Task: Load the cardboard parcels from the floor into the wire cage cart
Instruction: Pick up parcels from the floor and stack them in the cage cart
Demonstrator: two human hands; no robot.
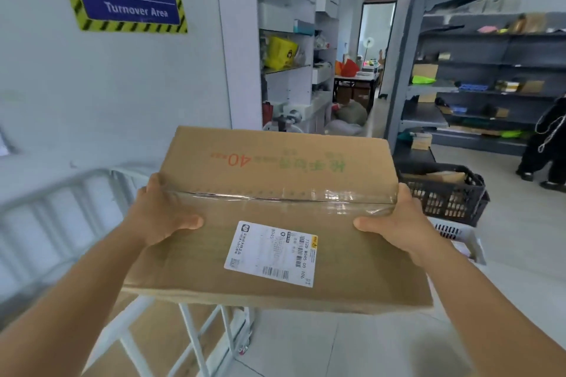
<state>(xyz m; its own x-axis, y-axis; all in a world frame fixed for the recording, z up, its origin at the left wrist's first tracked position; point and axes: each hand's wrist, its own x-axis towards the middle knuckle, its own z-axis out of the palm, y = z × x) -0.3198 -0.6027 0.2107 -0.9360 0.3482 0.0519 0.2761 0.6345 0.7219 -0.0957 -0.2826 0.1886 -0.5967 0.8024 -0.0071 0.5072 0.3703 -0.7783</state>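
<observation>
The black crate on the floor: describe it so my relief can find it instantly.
Start at the dark grey shelving along the right side of the room. On the floor before it, just right of the cardboard parcel held in both hands, sits the black crate. Its lattice sides and the cardboard inside distinguish it from the white basket beside it.

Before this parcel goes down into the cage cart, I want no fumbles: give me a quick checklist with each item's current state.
1. Left hand grips the cardboard parcel: ok, thumb on top.
2. Right hand grips the opposite end: ok.
3. Parcel sealed: ok, clear tape along the seam.
4. Shipping label visible on top: ok.
5. Wire cage cart within reach: ok, its rails sit just left of and below the parcel.
6. Free space inside the cart: cannot tell, the parcel hides most of it.
</observation>
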